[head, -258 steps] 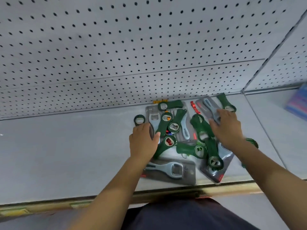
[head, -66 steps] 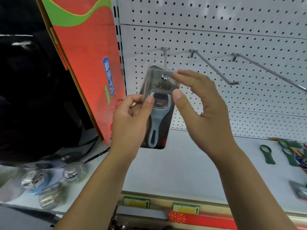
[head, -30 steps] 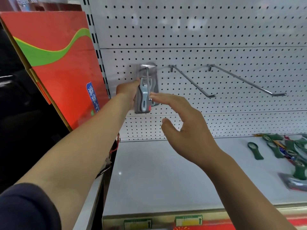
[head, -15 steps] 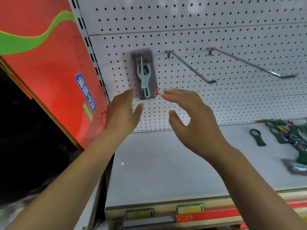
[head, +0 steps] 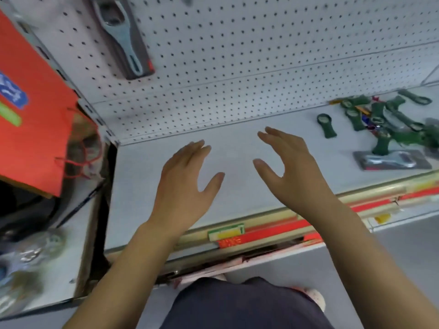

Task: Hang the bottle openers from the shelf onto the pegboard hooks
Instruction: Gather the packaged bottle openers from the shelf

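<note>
Head view.
- Left hand (head: 183, 184): fingers (head: 194, 148) straight, released, holding nothing, above the shelf (head: 237, 143).
- Right hand (head: 292, 172): fingers loosely spread, holding nothing, beside the left.
- Carded grey bottle opener (head: 123, 36): against the pegboard (head: 237, 43), upper left, its top cut off by the frame.
- Green bottle openers (head: 380, 119): heaped on the shelf, far right.
- Second carded opener (head: 392, 160): flat near the shelf's front edge, touching one green opener.
- Red board (head: 35, 138): left of the pegboard.

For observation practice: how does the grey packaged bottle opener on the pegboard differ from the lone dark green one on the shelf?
The grey packaged bottle opener hangs on the pegboard; the lone dark green bottle opener lies on the shelf. Grey is carded, green loose. Both untouched.
</note>
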`<action>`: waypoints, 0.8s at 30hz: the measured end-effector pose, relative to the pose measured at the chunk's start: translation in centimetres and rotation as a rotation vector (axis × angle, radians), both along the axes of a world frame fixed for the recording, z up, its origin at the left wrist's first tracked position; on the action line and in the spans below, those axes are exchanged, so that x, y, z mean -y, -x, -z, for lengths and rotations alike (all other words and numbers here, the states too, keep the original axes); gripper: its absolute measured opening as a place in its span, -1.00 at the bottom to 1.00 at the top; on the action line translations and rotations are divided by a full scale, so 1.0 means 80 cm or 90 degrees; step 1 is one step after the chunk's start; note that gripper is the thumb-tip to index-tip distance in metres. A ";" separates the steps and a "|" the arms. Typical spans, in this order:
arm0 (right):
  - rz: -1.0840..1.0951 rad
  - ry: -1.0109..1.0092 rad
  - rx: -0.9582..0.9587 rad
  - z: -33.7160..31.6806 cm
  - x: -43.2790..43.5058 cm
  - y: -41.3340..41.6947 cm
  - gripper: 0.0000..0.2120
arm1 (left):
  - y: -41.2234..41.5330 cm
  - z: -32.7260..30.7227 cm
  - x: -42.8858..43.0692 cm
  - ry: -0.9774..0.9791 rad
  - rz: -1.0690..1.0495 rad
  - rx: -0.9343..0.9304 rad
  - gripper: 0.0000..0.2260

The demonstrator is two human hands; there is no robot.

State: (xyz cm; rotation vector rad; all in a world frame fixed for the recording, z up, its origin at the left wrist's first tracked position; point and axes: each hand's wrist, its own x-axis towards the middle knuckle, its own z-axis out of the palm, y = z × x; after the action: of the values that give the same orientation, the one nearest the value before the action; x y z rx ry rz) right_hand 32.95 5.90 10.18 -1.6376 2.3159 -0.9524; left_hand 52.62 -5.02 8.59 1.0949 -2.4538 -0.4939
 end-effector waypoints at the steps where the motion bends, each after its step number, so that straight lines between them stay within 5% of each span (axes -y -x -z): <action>1: 0.014 -0.015 0.005 0.006 -0.017 0.015 -0.50 | 0.016 0.004 -0.014 -0.013 0.007 -0.005 -0.46; 15: 0.187 -0.129 0.052 0.082 -0.279 0.280 -0.56 | 0.324 0.082 -0.218 -0.085 0.139 0.041 -0.50; 24: 0.222 -0.163 0.112 0.114 -0.309 0.390 -0.60 | 0.430 0.094 -0.250 -0.098 0.140 0.083 -0.53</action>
State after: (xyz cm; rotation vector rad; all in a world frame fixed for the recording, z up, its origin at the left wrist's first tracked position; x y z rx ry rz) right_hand 1.74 30.62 1.06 -1.0333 2.5196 -0.7768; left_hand 18.25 14.99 1.09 0.9444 -2.7052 -0.7093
